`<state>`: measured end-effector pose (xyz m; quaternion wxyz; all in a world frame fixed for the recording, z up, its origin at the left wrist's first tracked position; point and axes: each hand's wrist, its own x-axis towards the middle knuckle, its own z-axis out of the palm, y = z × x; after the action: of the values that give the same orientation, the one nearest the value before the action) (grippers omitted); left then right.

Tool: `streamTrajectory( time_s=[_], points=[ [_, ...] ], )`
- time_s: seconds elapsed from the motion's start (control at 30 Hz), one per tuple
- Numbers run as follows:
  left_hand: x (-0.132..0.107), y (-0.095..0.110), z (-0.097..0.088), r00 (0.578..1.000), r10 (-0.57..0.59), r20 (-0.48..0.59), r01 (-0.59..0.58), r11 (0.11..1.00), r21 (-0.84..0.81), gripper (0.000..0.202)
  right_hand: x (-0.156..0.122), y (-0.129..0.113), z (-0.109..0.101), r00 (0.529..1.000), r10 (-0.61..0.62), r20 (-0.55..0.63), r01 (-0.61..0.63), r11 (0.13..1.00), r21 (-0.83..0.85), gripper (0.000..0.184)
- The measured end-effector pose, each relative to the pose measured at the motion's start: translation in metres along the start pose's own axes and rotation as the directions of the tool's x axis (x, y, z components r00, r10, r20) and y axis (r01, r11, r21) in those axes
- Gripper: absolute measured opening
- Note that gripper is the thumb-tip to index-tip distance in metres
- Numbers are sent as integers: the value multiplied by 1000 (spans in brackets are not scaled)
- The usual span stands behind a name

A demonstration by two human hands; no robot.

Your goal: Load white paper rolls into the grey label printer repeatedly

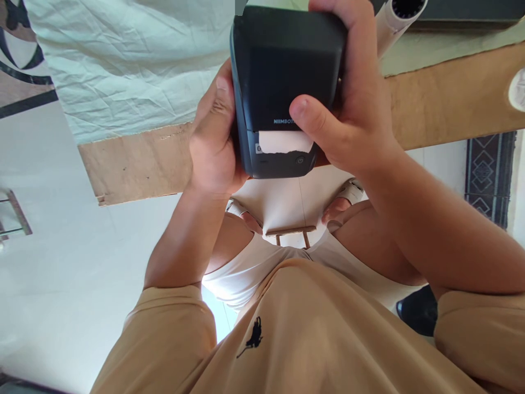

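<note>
Between both hands is a black label printer (283,76) with NIIMBOT lettering on its lid, held up above the table's near edge. A torn strip of white paper (283,141) sticks out of its front slot, just above a small power button. My left hand (215,134) is closed around the printer's left side, thumb along the edge. My right hand (356,104) grips the right side, its thumb lying over the end of the lettering. The fingers beneath the printer are hidden.
A wrinkled pale green cloth (135,60) covers the table, leaving a bare wooden edge (139,164) in front. A white tube (396,24) and a dark box (471,13) stand at the upper right. A wooden stool (291,231) shows below on the floor.
</note>
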<state>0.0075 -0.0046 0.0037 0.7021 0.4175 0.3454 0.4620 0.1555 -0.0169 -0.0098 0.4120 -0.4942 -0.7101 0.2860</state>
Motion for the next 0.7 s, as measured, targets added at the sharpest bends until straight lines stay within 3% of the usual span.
streamTrajectory(
  time_s=[0.23, 0.43, 0.53, 0.63, 0.7],
  points=[
    [2, -1, 2, 998, 63, -28, -64, 998, -19, 41, -1, 3, -1, 999, 27, 32, -26, 999, -42, 70],
    [4, -3, 1, 994, 82, -70, -89, 990, -108, 33, 0, 5, -3, 998, -52, 45, 55, 997, -60, 82],
    [3, -3, 2, 995, 71, -65, -79, 987, -137, 33, 2, -1, -11, 994, 7, 112, 15, 981, -192, 89],
    [2, -1, 4, 999, -1, -41, -5, 989, -146, 32, 3, -12, -21, 988, 85, 126, -34, 931, -364, 86],
    [2, 0, 8, 995, -66, -80, 58, 994, -97, 33, 4, -16, -26, 989, 108, 99, -52, 893, -448, 80]
  ],
)
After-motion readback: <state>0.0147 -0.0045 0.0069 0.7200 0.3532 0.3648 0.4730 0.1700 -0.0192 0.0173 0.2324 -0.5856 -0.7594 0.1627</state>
